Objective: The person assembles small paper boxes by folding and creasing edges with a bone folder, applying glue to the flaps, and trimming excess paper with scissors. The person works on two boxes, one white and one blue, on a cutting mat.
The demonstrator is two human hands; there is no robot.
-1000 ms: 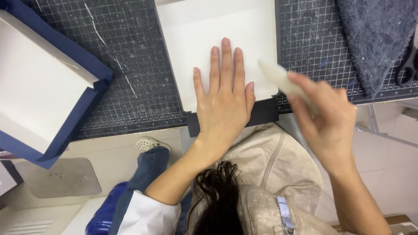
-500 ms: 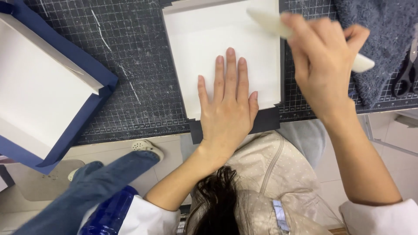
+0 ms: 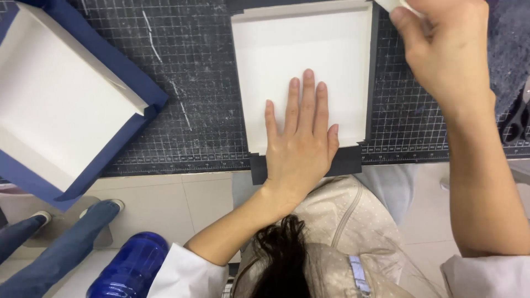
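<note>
Gridded cutting mat [image 3: 187,83] on bench | left hand [image 3: 301,143] spread flat, pressing white box [image 3: 301,49] | right hand [image 3: 447,52] pinching white tool [image 3: 391,4] beyond box's far-right corner | box light, stiff card; hold by walls.

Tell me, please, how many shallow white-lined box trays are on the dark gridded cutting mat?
2. One shallow white-lined box tray with dark edges lies at top centre under the flat left hand; one with blue edges sits at the left, partly cropped. Others may lie outside the picture.
</note>
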